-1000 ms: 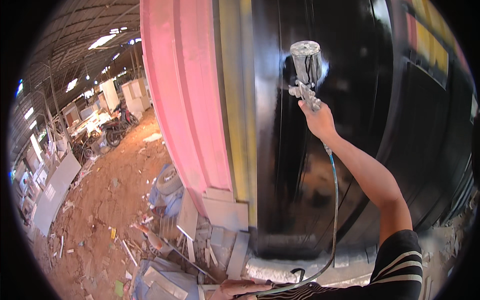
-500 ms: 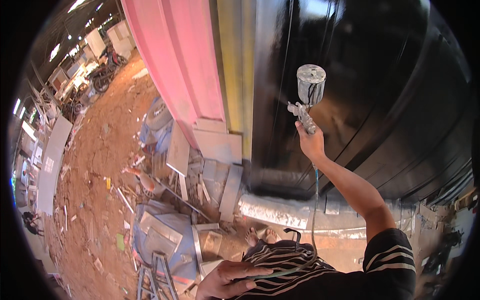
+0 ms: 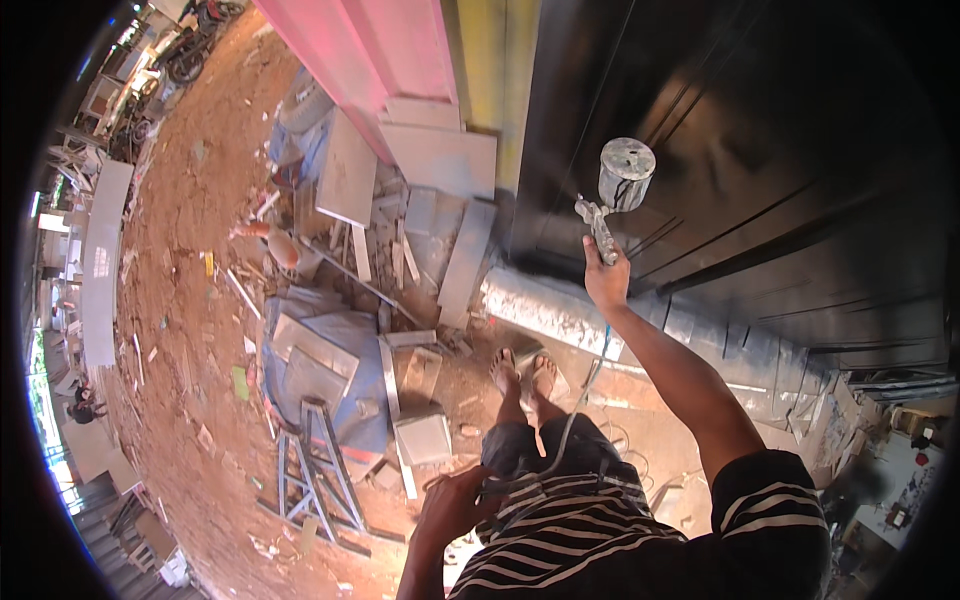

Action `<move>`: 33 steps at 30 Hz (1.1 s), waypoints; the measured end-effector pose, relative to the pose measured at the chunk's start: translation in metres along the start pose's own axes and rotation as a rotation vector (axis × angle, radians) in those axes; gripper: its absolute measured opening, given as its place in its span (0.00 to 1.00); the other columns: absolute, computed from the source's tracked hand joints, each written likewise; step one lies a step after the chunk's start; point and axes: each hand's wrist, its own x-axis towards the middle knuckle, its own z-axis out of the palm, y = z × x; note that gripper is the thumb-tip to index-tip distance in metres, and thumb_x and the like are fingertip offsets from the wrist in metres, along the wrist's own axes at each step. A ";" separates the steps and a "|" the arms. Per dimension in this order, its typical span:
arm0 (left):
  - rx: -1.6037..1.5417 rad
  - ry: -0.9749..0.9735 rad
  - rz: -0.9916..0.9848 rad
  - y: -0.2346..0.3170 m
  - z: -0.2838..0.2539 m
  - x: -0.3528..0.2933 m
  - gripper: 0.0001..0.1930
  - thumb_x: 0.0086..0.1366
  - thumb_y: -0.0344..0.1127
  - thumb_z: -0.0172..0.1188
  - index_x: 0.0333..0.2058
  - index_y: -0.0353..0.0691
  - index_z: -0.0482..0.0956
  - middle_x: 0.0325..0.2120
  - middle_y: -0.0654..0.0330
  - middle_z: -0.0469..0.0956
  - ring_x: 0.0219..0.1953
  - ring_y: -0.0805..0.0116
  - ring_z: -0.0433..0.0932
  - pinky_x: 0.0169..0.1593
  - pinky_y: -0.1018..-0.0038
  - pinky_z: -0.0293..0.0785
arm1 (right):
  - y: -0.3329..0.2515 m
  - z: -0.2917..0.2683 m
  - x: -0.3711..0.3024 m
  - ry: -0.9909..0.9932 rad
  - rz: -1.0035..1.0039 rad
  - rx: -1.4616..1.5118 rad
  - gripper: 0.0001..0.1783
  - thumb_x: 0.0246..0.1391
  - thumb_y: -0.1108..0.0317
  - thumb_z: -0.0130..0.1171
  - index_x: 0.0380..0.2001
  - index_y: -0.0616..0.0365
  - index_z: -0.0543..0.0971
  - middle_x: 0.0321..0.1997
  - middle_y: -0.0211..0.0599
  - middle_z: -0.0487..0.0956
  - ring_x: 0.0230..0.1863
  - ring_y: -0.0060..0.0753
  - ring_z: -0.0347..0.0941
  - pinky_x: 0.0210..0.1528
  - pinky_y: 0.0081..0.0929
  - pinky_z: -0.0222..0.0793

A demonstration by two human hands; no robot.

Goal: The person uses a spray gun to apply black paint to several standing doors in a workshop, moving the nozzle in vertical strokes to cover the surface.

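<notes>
While a black wall (image 3: 780,130) dominates the upper right, with a pink panel (image 3: 370,50) and a narrower yellow strip (image 3: 495,90) to its left, a person (image 3: 560,540) in a black, pale-striped shirt (image 3: 775,490) stands close by. A thin hose (image 3: 590,378) runs down toward the shirt from below a paint-spattered spray gun (image 3: 602,236), held up before the black wall with its cup (image 3: 626,178) uppermost. The right grip (image 3: 608,278) is wrapped around the gun; the left grip (image 3: 452,505) is beside the shirt, but whether it pinches anything cannot be told.

Spray cup (image 3: 627,180), its inside hidden
</notes>
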 end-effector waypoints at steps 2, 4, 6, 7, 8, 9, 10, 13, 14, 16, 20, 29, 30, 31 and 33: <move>0.036 0.057 -0.053 -0.045 0.037 0.021 0.14 0.58 0.44 0.69 0.38 0.43 0.82 0.26 0.52 0.83 0.30 0.50 0.82 0.37 0.59 0.75 | 0.037 0.024 -0.003 -0.011 0.001 0.016 0.22 0.61 0.50 0.62 0.30 0.60 0.75 0.23 0.54 0.78 0.32 0.66 0.75 0.34 0.50 0.68; 0.119 0.132 -0.119 -0.077 0.072 0.043 0.11 0.59 0.43 0.68 0.35 0.43 0.83 0.24 0.51 0.82 0.28 0.52 0.83 0.36 0.60 0.76 | 0.066 0.050 -0.005 -0.043 0.058 -0.006 0.18 0.61 0.56 0.64 0.31 0.64 0.77 0.24 0.50 0.79 0.25 0.51 0.73 0.33 0.40 0.68; 0.180 0.161 -0.267 -0.096 0.102 0.063 0.09 0.60 0.41 0.66 0.35 0.44 0.83 0.28 0.51 0.83 0.34 0.50 0.83 0.45 0.59 0.73 | 0.091 0.073 -0.011 -0.082 0.109 -0.059 0.18 0.61 0.57 0.63 0.30 0.63 0.77 0.23 0.50 0.79 0.24 0.51 0.72 0.32 0.41 0.68; 0.168 0.184 -0.314 -0.108 0.119 0.075 0.09 0.60 0.41 0.66 0.35 0.44 0.83 0.29 0.51 0.83 0.35 0.50 0.83 0.47 0.59 0.71 | 0.109 0.087 -0.012 -0.079 0.113 -0.030 0.19 0.61 0.56 0.63 0.29 0.63 0.76 0.23 0.50 0.78 0.24 0.53 0.72 0.32 0.41 0.67; 0.161 0.205 -0.360 -0.122 0.134 0.086 0.09 0.61 0.41 0.66 0.35 0.44 0.83 0.30 0.51 0.84 0.37 0.51 0.83 0.49 0.59 0.70 | 0.128 0.102 -0.013 -0.085 0.139 -0.014 0.20 0.61 0.55 0.63 0.30 0.63 0.76 0.24 0.51 0.79 0.26 0.56 0.73 0.32 0.42 0.67; 0.155 0.274 -0.308 -0.136 0.151 0.096 0.07 0.61 0.39 0.65 0.35 0.45 0.80 0.29 0.53 0.83 0.37 0.52 0.82 0.47 0.58 0.70 | 0.146 0.116 -0.015 -0.079 0.138 0.000 0.20 0.61 0.54 0.63 0.30 0.63 0.76 0.24 0.51 0.79 0.26 0.55 0.74 0.32 0.42 0.67; 0.144 0.231 -0.302 -0.149 0.164 0.105 0.09 0.62 0.39 0.65 0.38 0.45 0.81 0.33 0.53 0.83 0.41 0.54 0.81 0.48 0.56 0.69 | 0.164 0.130 -0.018 -0.075 0.136 0.014 0.20 0.61 0.54 0.63 0.31 0.62 0.76 0.25 0.51 0.79 0.27 0.54 0.75 0.32 0.42 0.67; 0.194 0.118 -0.360 -0.177 0.203 0.136 0.13 0.63 0.40 0.64 0.46 0.47 0.81 0.40 0.54 0.80 0.47 0.53 0.79 0.50 0.55 0.68 | 0.208 0.170 -0.029 -0.098 0.220 -0.036 0.20 0.60 0.48 0.62 0.32 0.56 0.77 0.25 0.53 0.80 0.34 0.64 0.78 0.36 0.49 0.70; 0.194 0.093 -0.380 -0.184 0.215 0.147 0.15 0.63 0.40 0.64 0.48 0.47 0.80 0.43 0.54 0.79 0.49 0.53 0.77 0.51 0.55 0.68 | 0.226 0.183 -0.032 -0.089 0.212 -0.041 0.20 0.60 0.48 0.61 0.33 0.56 0.77 0.25 0.53 0.80 0.34 0.64 0.78 0.36 0.50 0.70; 0.195 0.087 -0.396 -0.202 0.239 0.167 0.18 0.64 0.41 0.63 0.52 0.47 0.79 0.48 0.54 0.76 0.53 0.52 0.74 0.53 0.54 0.67 | 0.261 0.211 -0.037 -0.059 0.194 -0.049 0.20 0.60 0.48 0.61 0.34 0.55 0.78 0.25 0.52 0.81 0.34 0.64 0.78 0.36 0.50 0.71; 0.092 0.166 -0.443 -0.228 0.279 0.203 0.21 0.64 0.38 0.62 0.56 0.46 0.76 0.59 0.53 0.70 0.62 0.50 0.67 0.60 0.52 0.63 | 0.309 0.254 -0.055 -0.121 0.349 -0.113 0.20 0.60 0.47 0.60 0.35 0.55 0.79 0.24 0.53 0.80 0.33 0.63 0.79 0.36 0.52 0.70; 0.080 0.244 -0.368 -0.240 0.291 0.254 0.12 0.63 0.32 0.56 0.45 0.44 0.83 0.58 0.52 0.73 0.65 0.48 0.66 0.66 0.51 0.57 | 0.424 0.340 -0.078 -0.114 0.367 -0.210 0.25 0.58 0.42 0.58 0.37 0.55 0.81 0.31 0.55 0.83 0.39 0.64 0.79 0.41 0.55 0.72; 0.082 0.250 -0.370 -0.240 0.290 0.256 0.12 0.63 0.32 0.57 0.44 0.44 0.83 0.57 0.52 0.73 0.65 0.48 0.66 0.66 0.50 0.57 | 0.432 0.347 -0.078 -0.116 0.372 -0.224 0.24 0.58 0.42 0.58 0.37 0.55 0.81 0.32 0.55 0.83 0.40 0.64 0.79 0.41 0.55 0.72; 0.085 0.257 -0.373 -0.240 0.289 0.256 0.11 0.63 0.32 0.57 0.43 0.45 0.83 0.57 0.52 0.74 0.65 0.48 0.66 0.66 0.50 0.57 | 0.438 0.354 -0.079 -0.125 0.395 -0.232 0.24 0.59 0.42 0.58 0.38 0.54 0.81 0.33 0.54 0.83 0.40 0.64 0.79 0.41 0.55 0.72; 0.105 0.247 -0.381 -0.242 0.290 0.255 0.11 0.62 0.32 0.58 0.43 0.45 0.83 0.56 0.52 0.74 0.64 0.48 0.66 0.66 0.50 0.58 | 0.447 0.365 -0.084 -0.129 0.419 -0.281 0.24 0.58 0.42 0.58 0.38 0.54 0.81 0.34 0.54 0.83 0.41 0.64 0.79 0.42 0.55 0.72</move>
